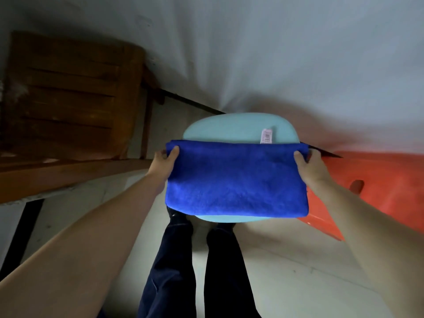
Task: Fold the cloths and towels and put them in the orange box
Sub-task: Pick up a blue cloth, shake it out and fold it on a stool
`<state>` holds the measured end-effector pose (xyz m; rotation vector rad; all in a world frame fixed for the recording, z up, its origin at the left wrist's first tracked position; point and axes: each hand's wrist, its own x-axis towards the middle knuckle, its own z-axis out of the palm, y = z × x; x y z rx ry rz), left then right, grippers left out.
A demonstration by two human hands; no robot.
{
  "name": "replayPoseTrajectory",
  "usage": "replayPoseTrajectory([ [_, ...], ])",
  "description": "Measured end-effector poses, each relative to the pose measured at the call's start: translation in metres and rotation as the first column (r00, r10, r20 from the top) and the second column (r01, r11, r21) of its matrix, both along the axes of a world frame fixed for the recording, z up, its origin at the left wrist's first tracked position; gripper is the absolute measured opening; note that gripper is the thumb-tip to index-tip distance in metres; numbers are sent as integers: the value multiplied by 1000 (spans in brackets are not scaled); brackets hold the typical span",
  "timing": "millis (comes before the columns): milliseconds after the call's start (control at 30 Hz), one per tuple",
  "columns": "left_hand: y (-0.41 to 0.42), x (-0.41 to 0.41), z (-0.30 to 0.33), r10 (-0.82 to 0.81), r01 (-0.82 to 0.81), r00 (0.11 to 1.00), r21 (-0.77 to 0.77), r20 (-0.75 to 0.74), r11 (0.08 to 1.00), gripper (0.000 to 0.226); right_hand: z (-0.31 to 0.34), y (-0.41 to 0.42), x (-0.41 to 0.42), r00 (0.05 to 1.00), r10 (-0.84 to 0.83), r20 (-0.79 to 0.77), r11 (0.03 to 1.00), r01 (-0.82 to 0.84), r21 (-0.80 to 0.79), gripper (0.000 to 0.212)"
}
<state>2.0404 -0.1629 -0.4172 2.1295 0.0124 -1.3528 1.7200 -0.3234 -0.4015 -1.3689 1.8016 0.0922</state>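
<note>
A blue cloth [236, 180], folded in half into a wide rectangle, hangs in front of me above a light blue stool seat [231, 129]. A white label [266, 136] sticks up from its top edge. My left hand [164, 160] pinches the cloth's top left corner, thumb over the front. My right hand [309, 164] pinches the top right corner the same way. The orange box [376, 191] stands on the floor to the right, partly behind my right forearm; its inside is not clearly visible.
A brown wooden piece of furniture [68, 92] stands at the left against a white wall [252, 53]. My legs in dark trousers [197, 271] stand on the pale floor just in front of the stool.
</note>
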Motion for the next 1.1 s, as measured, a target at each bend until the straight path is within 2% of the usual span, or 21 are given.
replayPoseTrajectory([
  [67,14,-8,5,-24,24,1000,30,-19,999,51,4,13,-6,997,-65,40,997,64,34,71],
  [167,35,-19,11,-160,159,987,63,24,985,38,11,35,-15,995,-102,4,992,101,72,40],
  [200,40,-21,13,-195,191,979,68,56,979,33,10,40,-19,994,-106,-9,991,107,81,37],
  [300,43,-31,21,-276,263,944,93,180,960,25,9,55,-26,989,-116,-87,975,130,182,48],
  [400,31,-41,31,-305,297,911,73,279,952,22,6,63,-33,986,-122,-110,957,146,252,47],
  [500,10,-49,37,-298,306,897,29,327,952,23,12,61,-33,995,-91,-28,981,95,168,33],
  [633,-16,-55,31,-246,259,915,1,321,966,26,38,50,-33,996,-76,48,995,79,-64,24],
  [800,-33,-49,33,-126,109,982,120,144,987,39,77,51,20,978,170,125,942,-124,-311,42],
  [900,-32,-37,43,42,-23,994,178,-102,984,55,88,69,77,935,339,107,886,-278,-371,47],
  [1000,-20,-22,52,136,-95,902,118,-410,988,68,82,94,133,863,502,60,835,-466,-292,47],
  [1100,-11,-12,54,138,-103,837,96,-530,990,70,68,116,174,818,573,56,815,-560,-149,49],
])
